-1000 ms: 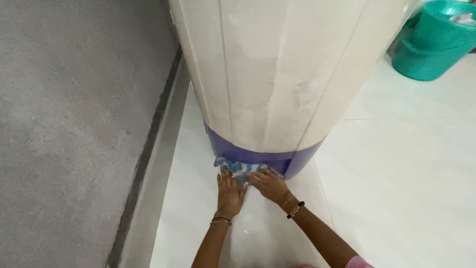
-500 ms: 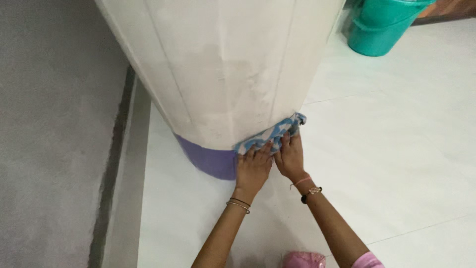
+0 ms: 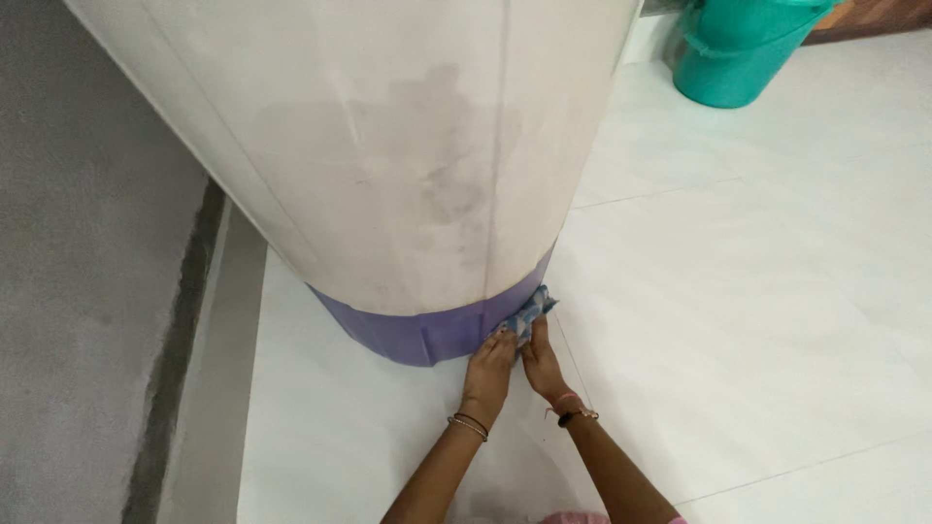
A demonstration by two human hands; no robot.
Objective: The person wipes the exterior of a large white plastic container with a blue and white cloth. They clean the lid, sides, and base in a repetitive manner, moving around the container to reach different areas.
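The white tiled floor point(image 3: 777, 291) carries a big white drum with a purple base point(image 3: 427, 330), and a green bucket point(image 3: 738, 58) well beyond it.

cloth point(image 3: 527, 315): mostly hidden under hands | bucket point(image 3: 743, 53): cut off by top edge

left hand point(image 3: 488, 367) + right hand point(image 3: 540, 359): press blue-white cloth point(image 3: 525, 314) | against purple base band point(image 3: 427, 330) | white drum point(image 3: 388, 146)

One drum point(image 3: 388, 165), one cloth point(image 3: 529, 312), one bucket point(image 3: 743, 49) — two hands.
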